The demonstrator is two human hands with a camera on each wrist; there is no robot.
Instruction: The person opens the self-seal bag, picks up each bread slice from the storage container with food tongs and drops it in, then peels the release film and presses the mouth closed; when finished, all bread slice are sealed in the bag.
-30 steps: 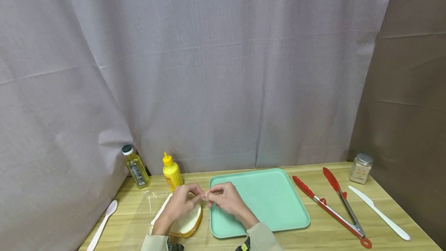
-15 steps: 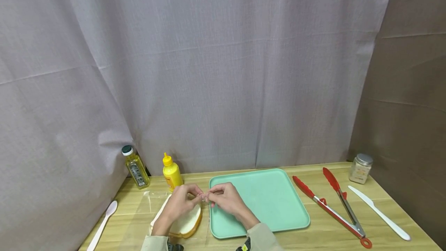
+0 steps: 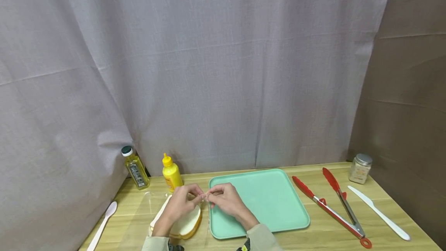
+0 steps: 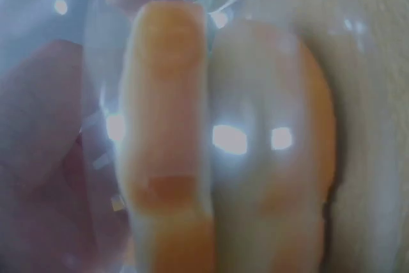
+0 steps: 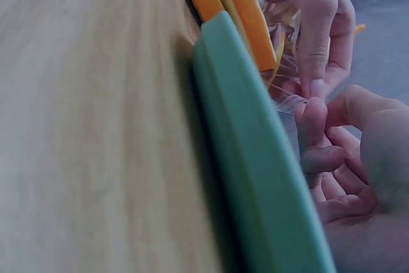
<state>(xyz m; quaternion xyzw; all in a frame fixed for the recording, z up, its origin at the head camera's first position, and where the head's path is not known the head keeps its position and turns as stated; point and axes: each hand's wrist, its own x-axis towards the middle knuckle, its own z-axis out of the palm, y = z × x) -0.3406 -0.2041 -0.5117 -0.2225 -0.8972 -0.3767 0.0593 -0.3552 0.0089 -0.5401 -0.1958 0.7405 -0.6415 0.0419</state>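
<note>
A clear plastic bag (image 3: 136, 220) with bread slices (image 3: 191, 222) in it lies left of the green tray. Above the bread, my left hand (image 3: 179, 204) pinches the bag's gathered end between thumb and forefinger. My right hand (image 3: 228, 202) pinches the same film, its fingertips right against the left ones, over the tray's left edge. In the right wrist view, twisted film (image 5: 293, 101) runs from the bread to both sets of fingertips. Through glossy film, the left wrist view shows two slices (image 4: 169, 107) side by side, blurred.
The green tray (image 3: 265, 200) fills the middle. Red-tipped tongs (image 3: 350, 212), a white knife (image 3: 379, 214) and a silver-lidded jar (image 3: 361, 169) stand or lie to the right. A yellow squeeze bottle (image 3: 172, 173), oil bottle (image 3: 137, 170) and white spoon (image 3: 102, 226) are at left.
Both hands stay in nearly the same place; only the fingertips shift slightly on the bag's gathered end. The bread and the other things have not moved.
</note>
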